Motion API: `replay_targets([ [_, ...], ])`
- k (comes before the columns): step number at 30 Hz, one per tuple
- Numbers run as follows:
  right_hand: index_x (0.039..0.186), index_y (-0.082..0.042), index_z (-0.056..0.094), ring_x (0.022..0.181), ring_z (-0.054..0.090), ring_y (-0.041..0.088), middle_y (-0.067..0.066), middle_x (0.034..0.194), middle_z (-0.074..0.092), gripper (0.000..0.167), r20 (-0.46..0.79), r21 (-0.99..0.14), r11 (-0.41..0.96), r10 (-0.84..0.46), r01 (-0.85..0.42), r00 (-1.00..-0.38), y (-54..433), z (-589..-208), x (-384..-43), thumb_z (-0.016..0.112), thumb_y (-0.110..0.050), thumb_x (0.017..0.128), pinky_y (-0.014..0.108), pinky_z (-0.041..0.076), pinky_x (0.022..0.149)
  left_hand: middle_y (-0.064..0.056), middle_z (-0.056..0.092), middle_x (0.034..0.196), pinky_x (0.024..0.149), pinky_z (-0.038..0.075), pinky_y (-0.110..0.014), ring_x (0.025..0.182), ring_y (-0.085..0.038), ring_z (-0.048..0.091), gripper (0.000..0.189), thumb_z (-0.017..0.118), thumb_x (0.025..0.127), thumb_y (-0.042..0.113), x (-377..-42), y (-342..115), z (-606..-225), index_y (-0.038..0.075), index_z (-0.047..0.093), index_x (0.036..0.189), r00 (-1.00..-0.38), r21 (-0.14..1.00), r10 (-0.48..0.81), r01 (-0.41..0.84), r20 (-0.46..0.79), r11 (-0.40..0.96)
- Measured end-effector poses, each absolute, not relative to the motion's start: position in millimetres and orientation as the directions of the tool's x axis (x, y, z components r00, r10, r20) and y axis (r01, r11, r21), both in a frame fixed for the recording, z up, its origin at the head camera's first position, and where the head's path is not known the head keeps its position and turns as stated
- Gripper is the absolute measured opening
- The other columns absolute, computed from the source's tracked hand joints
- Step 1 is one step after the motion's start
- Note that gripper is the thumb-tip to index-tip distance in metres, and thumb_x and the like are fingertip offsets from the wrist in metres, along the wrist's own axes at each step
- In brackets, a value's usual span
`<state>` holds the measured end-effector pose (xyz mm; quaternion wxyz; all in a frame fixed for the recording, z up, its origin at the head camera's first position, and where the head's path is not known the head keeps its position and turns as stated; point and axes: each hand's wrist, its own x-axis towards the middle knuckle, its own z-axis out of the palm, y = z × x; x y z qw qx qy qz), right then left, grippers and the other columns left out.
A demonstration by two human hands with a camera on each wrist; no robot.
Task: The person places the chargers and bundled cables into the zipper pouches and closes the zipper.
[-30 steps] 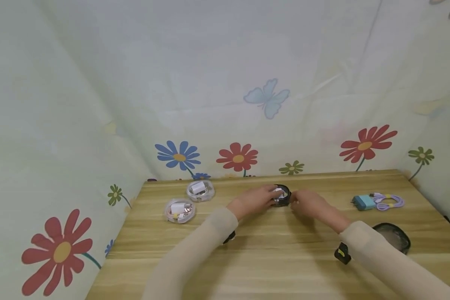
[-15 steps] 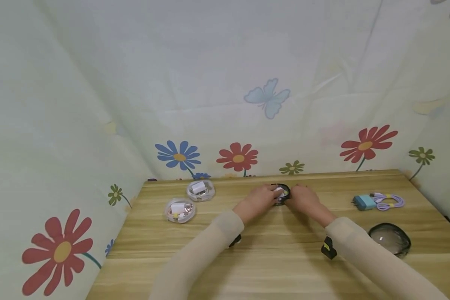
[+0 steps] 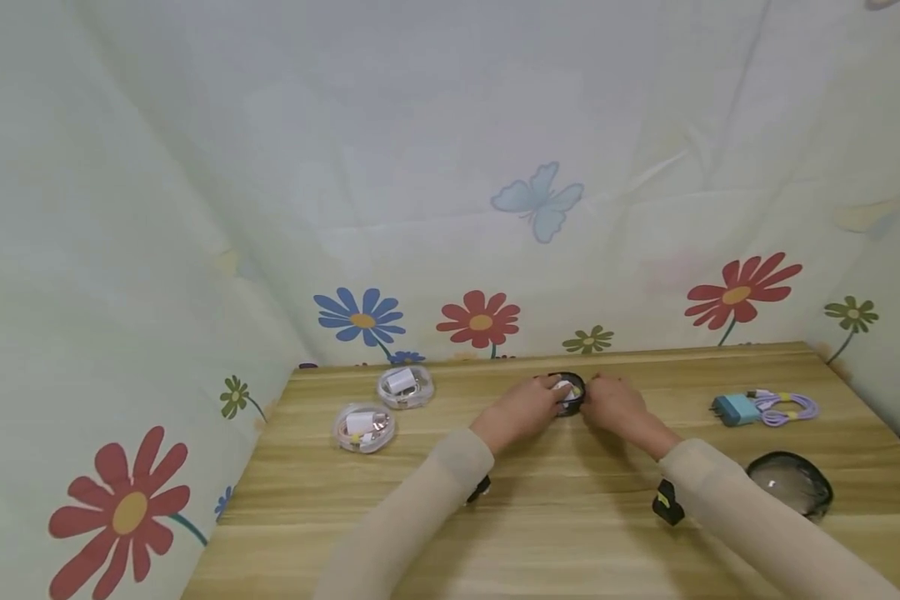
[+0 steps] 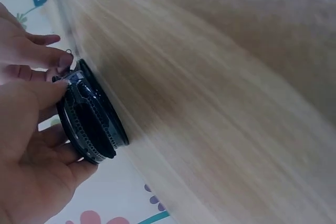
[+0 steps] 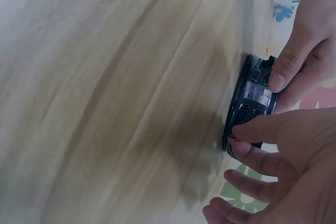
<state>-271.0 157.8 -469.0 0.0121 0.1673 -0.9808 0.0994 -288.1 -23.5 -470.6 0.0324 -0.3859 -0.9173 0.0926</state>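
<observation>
Two hands (image 3: 523, 408) (image 3: 617, 407) on one black case (image 4: 90, 116), two clear cases (image 3: 364, 428) (image 3: 407, 387) farther left.

Left sleeve (image 3: 412, 504) and right sleeve (image 3: 765, 517): long, plain, cream. Black unit (image 3: 479, 490) beside the former; yellow-marked black unit (image 3: 667, 503) beside the latter. Hands (image 3: 523, 410) bare.

black case (image 4: 86, 116), teal plug (image 3: 737, 409) and lilac cable (image 3: 815, 408) stand out against streaky tan woodgrain tabletop (image 3: 562, 517), red-and-blue-flowered pale backdrop (image 3: 420, 125).

Booth-like place: flower-printed sheeting (image 3: 420, 142) lines 3 sides of a wood-grain table (image 3: 570, 517).
</observation>
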Motion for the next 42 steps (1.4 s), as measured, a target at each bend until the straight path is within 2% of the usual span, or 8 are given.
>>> replay_targets([
  [4,0.106,0.003,0.073,0.117,0.054,0.053,0.025,0.127,0.061,0.019,0.009,-0.153,0.944,-0.293,-0.291,-0.956,158,-465,-266,0.06,-0.008,0.097,0.067,0.045,0.097,-0.007,0.037,0.162,0.116,0.037,-0.034,0.145,-0.025,0.041,0.049,0.042,0.111,0.029,-285,-25,-473,0.018,0.038,0.158,-0.679,-0.232,0.73,0.724,-0.076,0.649],
  [8,0.118,0.0,0.072,0.129,0.043,0.053,0.02,0.142,0.053,0.024,0.034,-0.044,0.952,-0.303,-0.304,-0.953,160,-464,-262,0.059,-0.004,0.098,0.071,0.042,0.098,-0.005,0.026,0.167,0.12,0.032,-0.037,0.151,-0.027,0.031,0.05,0.037,0.112,0.024,-284,-30,-475,0.018,0.029,0.162,-0.648,-0.246,0.753,0.753,-0.118,0.61],
  [11,0.12,-0.001,0.072,0.13,0.044,0.049,0.017,0.141,0.054,0.025,0.085,0.046,0.935,-0.355,-0.352,-0.931,166,-466,-261,0.061,-0.003,0.098,0.07,0.045,0.096,-0.002,0.021,0.169,0.121,0.029,-0.038,0.153,-0.026,0.025,0.051,0.035,0.112,0.022,-284,-33,-477,0.019,0.026,0.162,-0.64,-0.233,0.758,0.762,-0.128,0.605],
  [15,0.115,-0.003,0.072,0.125,0.048,0.047,0.015,0.135,0.057,0.021,0.138,0.066,0.931,-0.364,-0.358,-0.921,176,-466,-263,0.061,-0.002,0.097,0.067,0.047,0.09,-0.002,0.019,0.169,0.122,0.027,-0.038,0.154,-0.026,0.022,0.051,0.034,0.112,0.017,-282,-34,-478,0.019,0.026,0.162,-0.598,-0.201,0.792,0.796,-0.122,0.571],
  [23,0.097,-0.006,0.066,0.123,0.046,0.054,0.023,0.131,0.054,0.003,0.104,-0.1,0.918,-0.374,-0.384,-0.922,188,-462,-274,0.063,-0.006,0.096,0.072,0.045,0.089,-0.002,0.021,0.169,0.121,0.028,-0.036,0.155,-0.022,0.021,0.05,0.034,0.112,0.015,-281,-36,-479,0.019,0.027,0.162,-0.584,-0.163,0.805,0.809,-0.11,0.565],
  [30,0.117,0.008,0.056,0.124,0.045,0.056,0.03,0.131,0.051,0.031,0.08,-0.022,0.89,-0.452,-0.455,-0.888,181,-472,-273,0.063,-0.01,0.093,0.071,0.042,0.096,0.0,0.023,0.168,0.12,0.029,-0.03,0.154,-0.021,0.024,0.05,0.036,0.112,0.017,-282,-41,-474,0.02,0.03,0.161,-0.595,-0.14,0.796,0.802,-0.111,0.58],
  [36,0.11,0.013,0.056,0.108,0.051,0.06,0.034,0.121,0.056,0.024,0.148,0.1,0.866,-0.499,-0.489,-0.854,183,-483,-268,0.055,-0.002,0.092,0.069,0.044,0.092,-0.001,0.025,0.168,0.119,0.031,-0.029,0.153,-0.021,0.026,0.049,0.037,0.112,0.014,-282,-41,-476,0.019,0.032,0.161,-0.571,-0.136,0.817,0.819,-0.084,0.558],
  [42,0.112,0.012,0.058,0.111,0.052,0.063,0.033,0.123,0.057,0.022,0.157,0.078,0.854,-0.52,-0.514,-0.84,185,-485,-267,0.053,0.002,0.094,0.072,0.044,0.093,0.0,0.024,0.168,0.12,0.029,-0.029,0.154,-0.021,0.024,0.049,0.037,0.112,0.016,-282,-41,-479,0.019,0.031,0.161,-0.576,-0.113,0.815,0.816,-0.072,0.567],
])
